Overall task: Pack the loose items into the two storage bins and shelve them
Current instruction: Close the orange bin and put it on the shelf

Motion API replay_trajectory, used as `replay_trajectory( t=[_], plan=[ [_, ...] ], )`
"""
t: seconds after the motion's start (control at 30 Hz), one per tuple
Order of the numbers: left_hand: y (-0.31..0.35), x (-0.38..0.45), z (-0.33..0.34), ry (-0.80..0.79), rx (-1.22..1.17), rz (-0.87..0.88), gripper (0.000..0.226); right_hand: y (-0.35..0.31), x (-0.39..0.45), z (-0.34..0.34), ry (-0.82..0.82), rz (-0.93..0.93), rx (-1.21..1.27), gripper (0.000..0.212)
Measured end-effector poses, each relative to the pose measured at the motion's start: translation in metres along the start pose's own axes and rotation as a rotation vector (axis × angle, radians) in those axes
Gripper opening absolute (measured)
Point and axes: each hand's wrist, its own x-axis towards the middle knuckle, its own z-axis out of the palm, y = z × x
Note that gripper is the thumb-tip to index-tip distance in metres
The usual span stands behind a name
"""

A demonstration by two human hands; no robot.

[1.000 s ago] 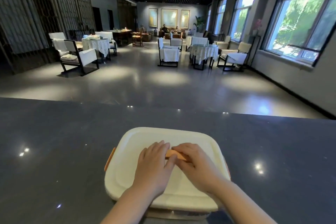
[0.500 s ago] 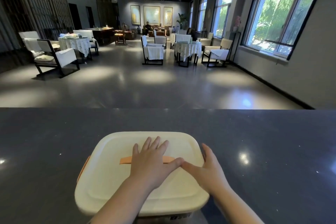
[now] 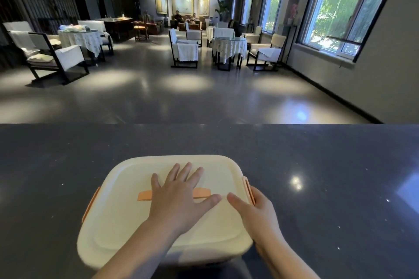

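One storage bin (image 3: 127, 222) sits on the dark speckled tabletop (image 3: 328, 165), close to the near edge and just in front of me, with its cream lid (image 3: 127, 188) on. I see an orange handle strip (image 3: 145, 195) lying flat across the middle of the lid, and orange latches on both short sides: the left latch (image 3: 91, 207) and the right latch (image 3: 247, 189).

My left hand (image 3: 179, 199) lies palm down on the centre of the lid, over the handle strip, its fingers (image 3: 188, 171) spread wide and flat, holding nothing. My right hand (image 3: 256, 213) is at the right side of the bin; its thumb rests on the lid's top near the corner, while the other fingers reach round the edge by the right latch, loosely curled there. I cannot tell whether they actually grip the latch, since they are hidden behind the rim.

Beyond the tabletop the room opens onto a grey floor (image 3: 181, 97) with chairs (image 3: 54, 56) and cloth-covered tables (image 3: 229, 46), and tall windows (image 3: 344, 4) on the right.
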Motion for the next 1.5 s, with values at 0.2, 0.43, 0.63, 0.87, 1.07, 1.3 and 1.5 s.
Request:
replay_trajectory(
  t=[0.2, 0.43, 0.63, 0.87, 1.07, 1.3, 1.5],
  plan=[
    [0.001, -0.001, 0.002, 0.01, 0.003, 0.004, 0.084, -0.007, -0.008, 0.0, 0.072, -0.164, -0.231, 0.011],
    [-0.002, -0.005, -0.005, 0.118, -0.246, 0.019, 0.062, -0.012, -0.014, 0.011, 0.037, -0.325, -0.814, 0.057],
    [-0.069, -0.046, -0.017, 0.412, -0.38, -0.172, 0.039, -0.029, -0.029, 0.081, -0.338, -0.728, -1.098, 0.072],
    [-0.132, -0.071, -0.009, 0.252, -1.108, -0.614, 0.048, -0.043, -0.024, 0.116, -0.337, -0.742, -1.171, 0.051],
    [-0.136, -0.068, -0.004, 0.347, -1.351, -0.652, 0.023, -0.045, -0.028, 0.116, -0.342, -0.721, -1.129, 0.05],
    [-0.14, -0.071, -0.009, 0.393, -1.119, -0.471, 0.032, -0.042, -0.029, 0.117, -0.313, -0.714, -1.097, 0.048],
    [-0.146, -0.07, -0.009, 0.395, -0.917, -0.361, 0.033, -0.039, -0.029, 0.118, -0.286, -0.733, -1.087, 0.059]
  ],
)
